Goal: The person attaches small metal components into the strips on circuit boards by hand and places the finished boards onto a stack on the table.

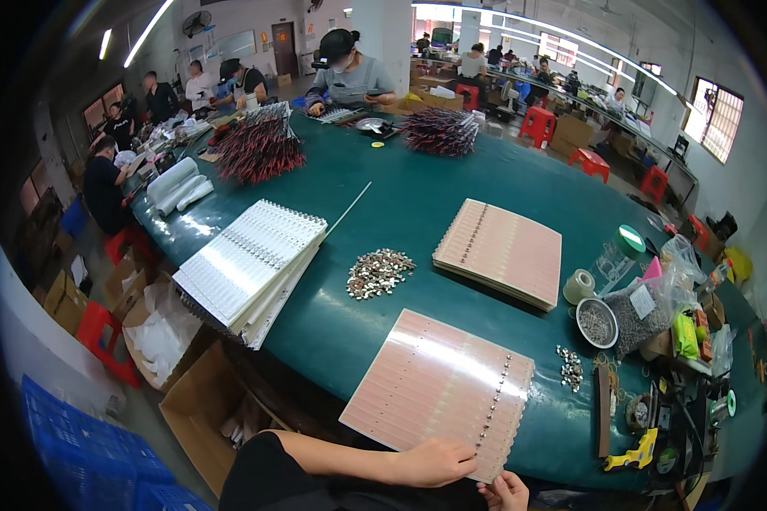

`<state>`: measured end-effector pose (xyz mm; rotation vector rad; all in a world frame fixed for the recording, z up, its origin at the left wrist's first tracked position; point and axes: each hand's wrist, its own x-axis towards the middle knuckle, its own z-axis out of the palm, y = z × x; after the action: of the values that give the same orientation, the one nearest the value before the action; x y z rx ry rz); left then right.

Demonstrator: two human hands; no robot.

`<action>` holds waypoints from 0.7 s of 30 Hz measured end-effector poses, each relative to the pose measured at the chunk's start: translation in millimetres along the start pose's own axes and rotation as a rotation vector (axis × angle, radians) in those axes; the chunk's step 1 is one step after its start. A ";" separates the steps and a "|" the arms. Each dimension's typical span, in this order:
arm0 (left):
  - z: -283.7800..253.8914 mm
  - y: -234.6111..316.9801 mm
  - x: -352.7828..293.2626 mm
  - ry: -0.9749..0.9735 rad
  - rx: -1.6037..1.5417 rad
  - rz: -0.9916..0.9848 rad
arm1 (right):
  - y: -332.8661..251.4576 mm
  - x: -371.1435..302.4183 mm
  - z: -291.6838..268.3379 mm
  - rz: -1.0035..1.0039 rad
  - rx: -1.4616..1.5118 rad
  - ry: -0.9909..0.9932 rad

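A pale pink, glossy panel (418,375) marked with parallel strips lies at the table's near edge. A line of small dark and metallic parts runs along its right side. My left hand (437,462) rests on the panel's near edge with its fingers curled together; what they pinch, if anything, is too small to make out. At the near right corner, my right hand (504,491) is closed, thumb and fingers gripping the panel's edge. Farther off stands a stack of similar pink panels (511,247). A heap of small metal pieces (380,273) lies left of that stack.
White strip panels (251,251) are piled at the left. Right of my panel are loose metal parts (569,368), a bowl of small parts (597,324), a brown bar (603,409) and a yellow glue gun (632,451). Red-and-black wire bundles (260,149) and a co-worker (349,77) are across the green table.
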<state>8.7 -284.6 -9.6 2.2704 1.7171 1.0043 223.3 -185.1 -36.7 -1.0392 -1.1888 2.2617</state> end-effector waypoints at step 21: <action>-133.2 -56.5 -74.3 0.983 -0.381 -0.698 | -172.8 139.6 47.3 -0.469 0.080 -0.174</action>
<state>-122.8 -369.3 34.9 0.7922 2.0706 2.1380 95.1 -25.7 62.1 -0.4741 -1.2438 2.0309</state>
